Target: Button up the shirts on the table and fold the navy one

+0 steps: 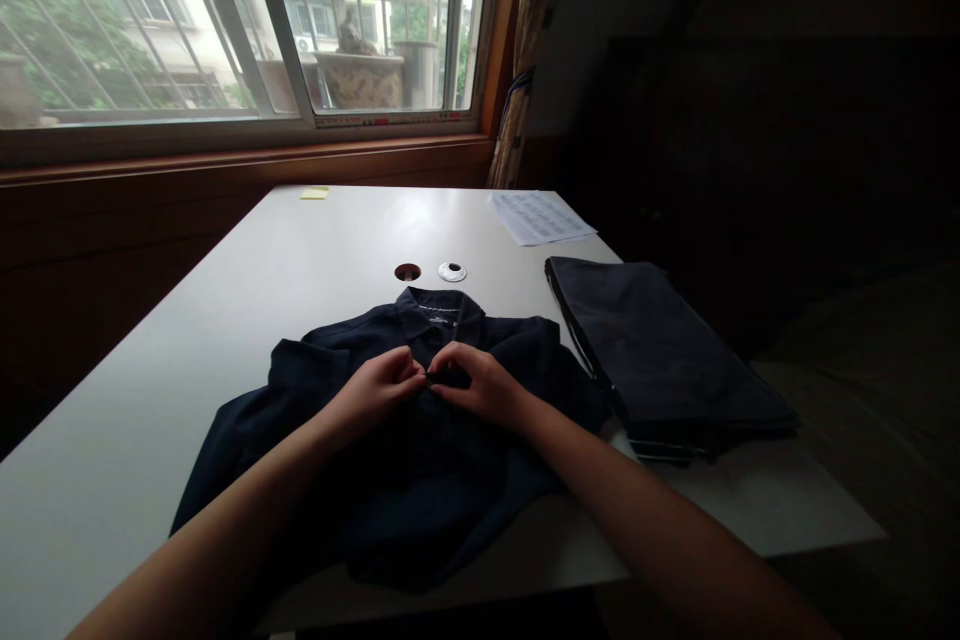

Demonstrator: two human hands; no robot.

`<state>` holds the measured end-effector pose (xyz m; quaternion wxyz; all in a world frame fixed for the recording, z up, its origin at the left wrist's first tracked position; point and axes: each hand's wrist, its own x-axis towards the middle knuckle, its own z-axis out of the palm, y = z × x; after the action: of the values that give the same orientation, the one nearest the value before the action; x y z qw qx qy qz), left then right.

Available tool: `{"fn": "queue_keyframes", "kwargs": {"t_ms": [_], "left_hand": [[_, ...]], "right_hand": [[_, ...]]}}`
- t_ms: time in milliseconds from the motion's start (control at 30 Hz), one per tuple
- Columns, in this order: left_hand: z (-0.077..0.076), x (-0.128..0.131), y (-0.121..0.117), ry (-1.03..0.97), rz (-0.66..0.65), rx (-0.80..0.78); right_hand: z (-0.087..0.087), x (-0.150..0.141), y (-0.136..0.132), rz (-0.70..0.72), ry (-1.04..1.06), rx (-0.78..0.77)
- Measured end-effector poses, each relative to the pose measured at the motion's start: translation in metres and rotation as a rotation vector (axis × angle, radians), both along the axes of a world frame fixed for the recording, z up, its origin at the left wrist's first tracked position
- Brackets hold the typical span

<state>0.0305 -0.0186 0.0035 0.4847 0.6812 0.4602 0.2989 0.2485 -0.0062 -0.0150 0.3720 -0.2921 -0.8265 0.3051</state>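
A dark navy collared shirt lies spread on the white table, its collar pointing away from me and a label showing inside the neck. Just below the collar, my left hand pinches the front placket between thumb and fingers. My right hand meets it there, also pinching the shirt's front edge. The fingertips of both hands nearly touch. Whether a button sits between them is too dark and small to tell. Both sleeves lie out to the sides.
To the right, a folded stack of dark cloth lies at the table edge. Printed papers and a yellow sticky note lie at the far end. A round hole and a white cable cap sit beyond the collar. A barred window stands behind.
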Motion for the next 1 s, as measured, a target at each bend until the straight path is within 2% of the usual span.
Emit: {"fn": "queue_keyframes", "kwargs": {"t_ms": [233, 400, 533, 700, 1000], "left_hand": [[0.001, -0.001, 0.003, -0.077, -0.003, -0.129], [0.001, 0.0, 0.002, -0.032, 0.004, -0.09], [-0.003, 0.001, 0.001, 0.075, -0.006, 0.061], [-0.007, 0.003, -0.002, 0.266, -0.031, 0.376], [0.001, 0.007, -0.008, 0.583, -0.265, 0.754]], "right_hand": [[-0.003, 0.001, 0.001, 0.014, -0.013, 0.121], [-0.003, 0.001, -0.001, 0.008, -0.077, 0.199], [-0.002, 0.0, -0.002, -0.004, -0.102, 0.196], [-0.002, -0.001, -0.002, -0.019, -0.142, 0.19], [-0.005, -0.001, -0.001, -0.026, -0.12, 0.173]]}}
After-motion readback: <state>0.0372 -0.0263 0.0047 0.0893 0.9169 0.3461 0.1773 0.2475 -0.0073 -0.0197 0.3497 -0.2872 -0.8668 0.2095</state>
